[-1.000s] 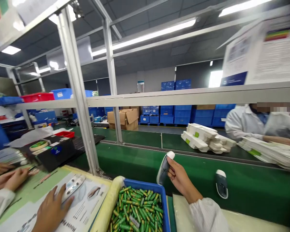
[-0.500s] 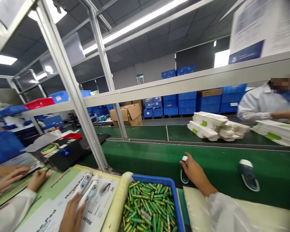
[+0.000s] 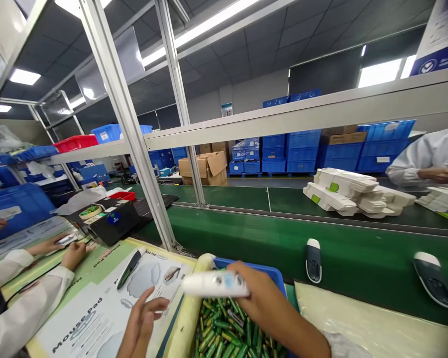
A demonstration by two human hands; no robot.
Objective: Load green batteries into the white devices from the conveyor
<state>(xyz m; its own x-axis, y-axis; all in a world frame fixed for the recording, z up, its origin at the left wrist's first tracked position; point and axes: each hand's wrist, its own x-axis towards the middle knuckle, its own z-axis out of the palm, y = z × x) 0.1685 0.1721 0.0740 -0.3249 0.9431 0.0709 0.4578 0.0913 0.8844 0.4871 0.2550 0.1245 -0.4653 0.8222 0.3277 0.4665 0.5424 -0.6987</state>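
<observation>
Right hand (image 3: 263,298) is gripping a white handheld device (image 3: 214,284) over the blue battery bin (image 3: 276,274); left hand (image 3: 144,318) is hovering with fingers spread above the printed sheet (image 3: 97,318).

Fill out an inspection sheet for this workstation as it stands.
Surface: green conveyor belt carrying two dark devices; printed mouse pad sheet on the near bench.
Job's things: white device; blue bin of green batteries.
Clutter: dark part on the sheet; white cartons beyond.
Grips: right hand holds the white device; left hand open, empty.
Cables: nothing seen.
Surroundings: co-workers' hands at left; blue crates behind.
</observation>
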